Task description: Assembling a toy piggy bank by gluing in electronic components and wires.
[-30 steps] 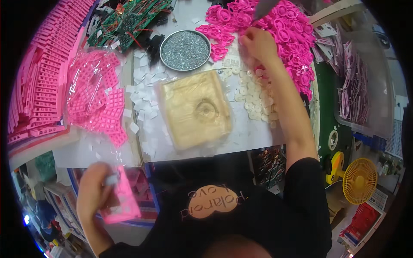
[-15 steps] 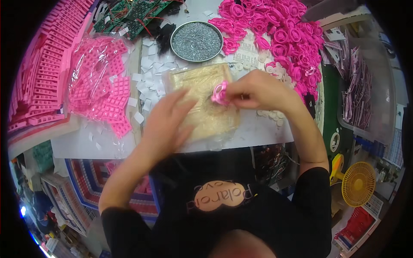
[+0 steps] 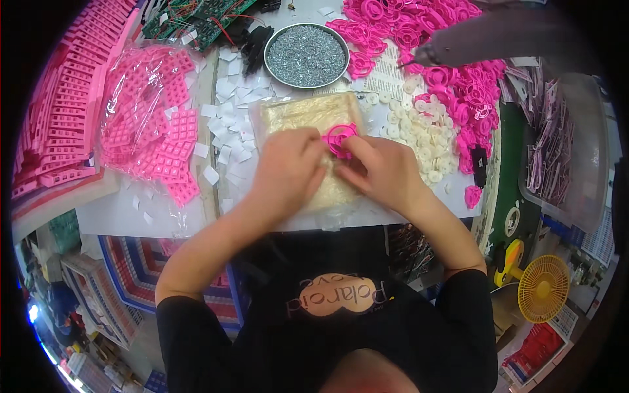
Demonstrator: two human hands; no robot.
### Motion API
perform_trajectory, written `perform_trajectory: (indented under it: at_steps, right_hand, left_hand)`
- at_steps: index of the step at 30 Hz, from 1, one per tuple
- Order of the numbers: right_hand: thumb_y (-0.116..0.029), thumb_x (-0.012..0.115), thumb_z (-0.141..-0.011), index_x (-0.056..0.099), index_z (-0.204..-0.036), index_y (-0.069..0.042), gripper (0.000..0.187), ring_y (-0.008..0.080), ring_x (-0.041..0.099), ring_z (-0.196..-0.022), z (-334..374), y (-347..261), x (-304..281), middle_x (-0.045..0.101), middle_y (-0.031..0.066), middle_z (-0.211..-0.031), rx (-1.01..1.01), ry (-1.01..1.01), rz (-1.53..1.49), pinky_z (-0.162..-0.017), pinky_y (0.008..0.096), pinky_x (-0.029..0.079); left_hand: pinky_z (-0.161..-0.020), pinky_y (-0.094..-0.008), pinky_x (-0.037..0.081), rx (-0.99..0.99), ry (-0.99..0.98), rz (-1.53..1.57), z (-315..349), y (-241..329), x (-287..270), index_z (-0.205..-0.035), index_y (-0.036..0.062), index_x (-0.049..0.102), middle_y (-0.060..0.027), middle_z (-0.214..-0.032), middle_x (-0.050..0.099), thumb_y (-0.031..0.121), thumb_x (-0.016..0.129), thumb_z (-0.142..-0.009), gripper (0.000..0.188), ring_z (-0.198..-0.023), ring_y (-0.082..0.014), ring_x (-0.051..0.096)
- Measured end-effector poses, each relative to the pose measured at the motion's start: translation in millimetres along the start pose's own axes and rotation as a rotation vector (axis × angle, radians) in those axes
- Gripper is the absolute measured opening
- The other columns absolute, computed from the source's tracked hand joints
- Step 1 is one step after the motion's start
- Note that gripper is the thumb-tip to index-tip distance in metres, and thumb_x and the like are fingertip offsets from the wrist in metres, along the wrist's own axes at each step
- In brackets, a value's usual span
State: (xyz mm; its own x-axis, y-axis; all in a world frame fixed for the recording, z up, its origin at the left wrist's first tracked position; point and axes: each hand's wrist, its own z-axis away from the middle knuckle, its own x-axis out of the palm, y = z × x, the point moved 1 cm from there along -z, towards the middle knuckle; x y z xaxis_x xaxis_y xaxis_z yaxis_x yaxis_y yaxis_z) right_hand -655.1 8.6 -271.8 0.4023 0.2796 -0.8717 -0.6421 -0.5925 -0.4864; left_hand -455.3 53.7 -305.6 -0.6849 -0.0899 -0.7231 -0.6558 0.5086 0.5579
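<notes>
The right hand pinches a pink ring over the wrapped pad, the left hand curls close, its hold unclear, this two-handed step seemingly calling for steadiness.

In front of you, your white table, on it one wrapped tan pad, a round metal dish, a printed sheet, many heaped pink rings, white discs, scattered white squares, green circuit boards, a clear bag with pink grids
</notes>
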Motion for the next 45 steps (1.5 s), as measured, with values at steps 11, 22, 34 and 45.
perform_trajectory:
  at_steps: [11, 22, 34, 45]
  right_hand:
    - [-0.016, 0.071, -0.08, 0.066, -0.108, -0.013, 0.028, 0.0264, 0.061, -0.103, -49.5, 0.3, -25.4, 0.063, 0.0058, -0.104, -0.369, -0.305, 0.105, -0.078, 0.0395, 0.056]
    - [-0.022, 0.07, -0.084, 0.066, -0.097, -0.013, 0.016, 0.0303, 0.066, -0.089, -49.7, 2.7, -31.9, 0.058, 0.0108, -0.099, -0.294, -0.3, 0.368, -0.068, 0.0422, 0.056]
    - [-0.025, 0.068, -0.086, 0.064, -0.08, -0.012, 0.015, 0.0275, 0.067, -0.075, -27.9, 3.2, 7.0, 0.063, 0.0059, -0.073, -0.09, -0.06, 0.351, -0.061, 0.0432, 0.052]
    - [-0.028, 0.063, -0.086, 0.074, -0.085, -0.015, 0.018, 0.0303, 0.071, -0.081, -72.7, 4.2, -5.9, 0.072, 0.0089, -0.082, -0.09, -0.598, 0.467, -0.069, 0.0444, 0.055]
  left_hand:
    - [-0.08, -0.0414, 0.045, -0.144, 0.003, -0.005, -5.7, -14.2, -22.2, -0.092, 0.0045, 0.062, -0.0106, -0.09, 0.063, 0.006, 0.069, -0.08, 0.015, -0.088, -0.0325, 0.062]
    - [-0.083, -0.0383, 0.046, -0.214, 0.023, 0.043, 21.3, 1.7, -47.7, -0.093, 0.0052, 0.065, -0.0096, -0.089, 0.066, 0.006, 0.069, -0.083, 0.011, -0.087, -0.0299, 0.064]
    - [-0.086, -0.0434, 0.045, -0.076, 0.014, 0.049, 16.6, 5.3, -20.4, -0.095, 0.0063, 0.065, -0.0083, -0.094, 0.066, 0.008, 0.073, -0.08, 0.016, -0.09, -0.03, 0.062]
    - [-0.11, -0.0536, 0.035, 0.02, -0.245, -0.088, 29.8, 21.4, -3.6, -0.116, 0.0067, 0.065, -0.0131, -0.129, 0.06, 0.024, 0.078, -0.079, 0.043, -0.127, -0.0301, 0.053]
